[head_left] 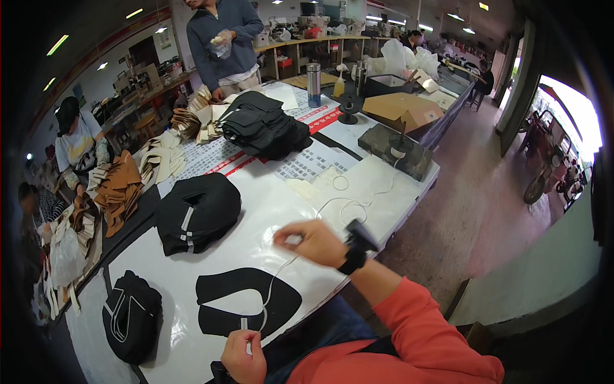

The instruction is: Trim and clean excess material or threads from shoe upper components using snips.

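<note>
A flat, horseshoe-shaped black fabric piece (281,296) lies on the white tabletop in front of me. At its near edge my left hand (245,358) is closed, thumb and fingers pinched on the fabric; a short whitish strip (244,323) shows just above them. A narrow white tape (270,289) runs along the inner curve of the piece, from near my left thumb up toward my right hand. Above the table to the right, my right hand (314,243) is blurred, its thumb and forefinger curled together on the tape. The tape's exact grip point is hard to make out.
Bundled black pieces (198,211) and a smaller bundle (131,317) sit to the left. Farther up lies a black stack (262,125). A spool (401,146) stands on a dark slab; loose tape (348,201) trails nearby. A flask (313,84) and cardboard box (403,110) stand beyond. Co-workers stand across the table.
</note>
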`<action>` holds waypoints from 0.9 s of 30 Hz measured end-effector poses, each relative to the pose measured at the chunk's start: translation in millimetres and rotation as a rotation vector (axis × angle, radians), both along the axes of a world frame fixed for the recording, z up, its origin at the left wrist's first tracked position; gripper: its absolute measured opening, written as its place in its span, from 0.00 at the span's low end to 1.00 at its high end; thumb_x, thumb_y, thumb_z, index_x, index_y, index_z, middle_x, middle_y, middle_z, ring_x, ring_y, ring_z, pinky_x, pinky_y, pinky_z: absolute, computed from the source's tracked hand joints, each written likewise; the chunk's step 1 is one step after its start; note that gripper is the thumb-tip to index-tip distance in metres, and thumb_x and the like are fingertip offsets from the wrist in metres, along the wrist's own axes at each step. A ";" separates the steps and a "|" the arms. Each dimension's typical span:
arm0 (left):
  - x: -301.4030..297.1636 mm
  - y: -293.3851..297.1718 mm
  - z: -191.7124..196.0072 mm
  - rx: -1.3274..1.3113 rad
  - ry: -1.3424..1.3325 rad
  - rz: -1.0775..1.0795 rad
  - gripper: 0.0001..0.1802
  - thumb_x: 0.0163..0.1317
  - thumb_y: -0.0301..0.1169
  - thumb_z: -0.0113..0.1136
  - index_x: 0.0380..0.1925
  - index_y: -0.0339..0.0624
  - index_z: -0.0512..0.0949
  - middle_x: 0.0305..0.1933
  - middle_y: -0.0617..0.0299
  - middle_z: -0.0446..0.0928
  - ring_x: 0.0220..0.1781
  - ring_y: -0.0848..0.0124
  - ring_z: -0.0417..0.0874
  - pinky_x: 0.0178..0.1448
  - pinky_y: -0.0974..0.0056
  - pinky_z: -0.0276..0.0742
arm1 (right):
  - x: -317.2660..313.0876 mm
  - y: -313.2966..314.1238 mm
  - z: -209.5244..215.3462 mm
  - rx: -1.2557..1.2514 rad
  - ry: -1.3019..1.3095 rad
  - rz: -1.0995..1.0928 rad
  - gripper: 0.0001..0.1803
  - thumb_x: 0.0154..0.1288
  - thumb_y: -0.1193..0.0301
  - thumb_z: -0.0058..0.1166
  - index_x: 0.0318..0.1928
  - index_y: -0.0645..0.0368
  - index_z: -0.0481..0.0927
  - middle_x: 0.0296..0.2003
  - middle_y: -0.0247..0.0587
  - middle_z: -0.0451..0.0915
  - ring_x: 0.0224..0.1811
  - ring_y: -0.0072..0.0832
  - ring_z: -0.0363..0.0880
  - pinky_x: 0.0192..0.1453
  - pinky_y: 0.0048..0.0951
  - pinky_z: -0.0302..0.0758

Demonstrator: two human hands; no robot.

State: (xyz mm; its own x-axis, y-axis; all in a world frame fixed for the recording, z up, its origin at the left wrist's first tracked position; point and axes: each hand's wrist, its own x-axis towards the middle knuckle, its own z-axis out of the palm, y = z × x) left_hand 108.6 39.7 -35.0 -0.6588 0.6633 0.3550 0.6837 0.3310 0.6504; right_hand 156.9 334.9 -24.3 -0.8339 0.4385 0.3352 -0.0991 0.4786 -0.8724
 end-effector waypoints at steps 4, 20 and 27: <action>-0.7 -2.2 -1.4 -0.018 -0.015 -0.014 0.03 0.63 0.22 0.63 0.36 0.37 0.79 0.36 0.53 0.79 0.34 0.57 0.81 0.40 0.60 0.77 | -23.1 -59.0 -17.9 -0.082 -0.137 0.449 0.13 0.65 0.65 0.63 0.43 0.61 0.86 0.36 0.43 0.88 0.39 0.31 0.87 0.46 0.29 0.80; -11.5 -7.8 -15.0 0.085 -0.128 0.062 0.04 0.65 0.23 0.62 0.38 0.35 0.79 0.37 0.52 0.79 0.36 0.58 0.82 0.41 0.61 0.77 | -27.9 -90.2 -29.6 -0.033 -0.226 0.710 0.14 0.55 0.66 0.65 0.40 0.60 0.87 0.29 0.47 0.85 0.31 0.38 0.85 0.37 0.33 0.79; -13.1 -15.8 -21.5 0.030 -0.161 0.168 0.04 0.66 0.25 0.63 0.37 0.36 0.80 0.34 0.54 0.80 0.33 0.61 0.82 0.39 0.62 0.77 | -34.5 -92.0 -40.2 -0.019 -0.125 0.685 0.08 0.58 0.69 0.62 0.36 0.59 0.87 0.29 0.45 0.86 0.33 0.39 0.86 0.38 0.34 0.79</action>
